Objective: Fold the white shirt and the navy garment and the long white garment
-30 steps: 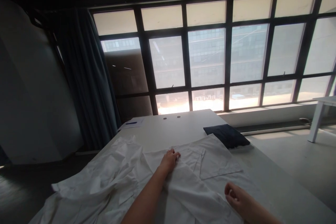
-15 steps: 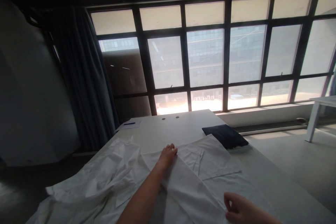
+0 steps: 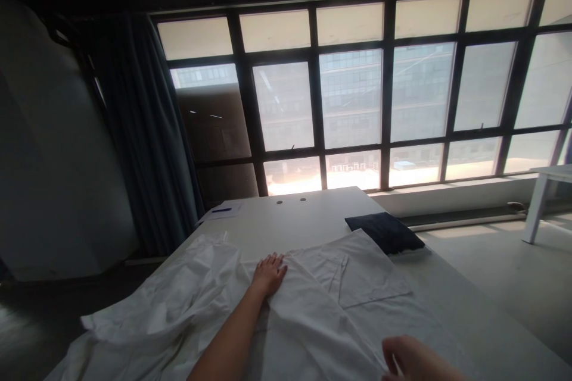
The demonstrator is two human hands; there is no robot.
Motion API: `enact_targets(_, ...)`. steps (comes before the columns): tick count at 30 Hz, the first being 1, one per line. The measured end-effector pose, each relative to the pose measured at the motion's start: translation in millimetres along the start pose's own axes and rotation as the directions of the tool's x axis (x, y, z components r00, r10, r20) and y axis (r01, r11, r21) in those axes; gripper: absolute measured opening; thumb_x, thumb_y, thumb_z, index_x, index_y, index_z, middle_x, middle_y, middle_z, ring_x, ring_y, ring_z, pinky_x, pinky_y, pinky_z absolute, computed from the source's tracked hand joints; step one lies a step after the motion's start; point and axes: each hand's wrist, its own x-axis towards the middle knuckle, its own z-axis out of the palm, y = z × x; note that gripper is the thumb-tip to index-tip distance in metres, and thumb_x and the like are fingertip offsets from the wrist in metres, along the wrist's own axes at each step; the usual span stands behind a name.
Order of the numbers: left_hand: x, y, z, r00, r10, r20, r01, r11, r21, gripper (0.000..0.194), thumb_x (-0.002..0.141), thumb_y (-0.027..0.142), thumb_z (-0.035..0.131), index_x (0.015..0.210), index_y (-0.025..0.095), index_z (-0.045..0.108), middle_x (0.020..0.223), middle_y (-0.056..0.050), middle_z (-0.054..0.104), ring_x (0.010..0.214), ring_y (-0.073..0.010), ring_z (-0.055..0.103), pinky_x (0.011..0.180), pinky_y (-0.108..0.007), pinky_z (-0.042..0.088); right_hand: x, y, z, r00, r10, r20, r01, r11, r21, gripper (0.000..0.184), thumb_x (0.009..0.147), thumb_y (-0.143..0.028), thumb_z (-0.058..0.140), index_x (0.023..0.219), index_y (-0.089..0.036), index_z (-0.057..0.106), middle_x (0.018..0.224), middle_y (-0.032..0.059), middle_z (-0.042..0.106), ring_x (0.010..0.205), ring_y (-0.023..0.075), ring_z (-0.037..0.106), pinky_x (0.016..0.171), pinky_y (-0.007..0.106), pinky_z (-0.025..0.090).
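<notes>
A white garment [image 3: 313, 321] with a stitched pocket-like patch is spread over the table, its left part bunched in loose folds. My left hand [image 3: 268, 275] lies on the cloth near its far edge, palm down and fingers stretched out. At the lower right, my right hand [image 3: 413, 357] is curled, thumb toward fingers, at a fold line of the same garment. It seems to pinch the cloth there, though the lower fingertips are blurred and cut by the frame.
A dark folded cloth [image 3: 384, 232] lies at the table's right edge, touching the garment. Papers with a blue pen [image 3: 222, 210] rest at the far left corner. Beyond the white table [image 3: 286, 223] are windows and a dark curtain [image 3: 147, 143]. Another white table [image 3: 536, 205] stands at right.
My left hand has slid left and slightly toward me over the garment, and its fingers have spread flat. The right hand has shifted slightly lower.
</notes>
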Motion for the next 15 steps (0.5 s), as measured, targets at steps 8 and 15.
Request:
enact_targets(8, -22, -87, -24.4, 0.942, -0.308, -0.132, 0.312, 0.950, 0.016, 0.039, 0.100, 0.038, 0.039, 0.119, 0.019, 0.067, 0.127, -0.016, 0.066, 0.118, -0.0324, 0.059, 0.100, -0.045, 0.043, 42, -20, 59, 0.518, -0.798, -0.307, 0.600, 0.595, -0.534, 0.031, 0.096, -0.050, 0.061, 0.124, -0.037, 0.064, 0.126, -0.0009, 0.070, 0.113, 0.0184, 0.066, 0.097, 0.025, 0.047)
enact_targets(15, -25, -116, -26.9, 0.920, -0.372, -0.119, 0.360, 0.926, -0.111, 0.029, 0.100, 0.040, 0.045, 0.101, 0.022, 0.068, 0.112, -0.009, 0.074, 0.105, -0.0232, 0.066, 0.083, -0.028, 0.046, 42, -21, 78, 0.311, -0.930, -0.196, 0.534, 0.342, -0.774, 0.033, 0.100, -0.050, 0.056, 0.127, -0.032, 0.062, 0.130, -0.0043, 0.068, 0.118, 0.0177, 0.060, 0.103, 0.028, 0.043)
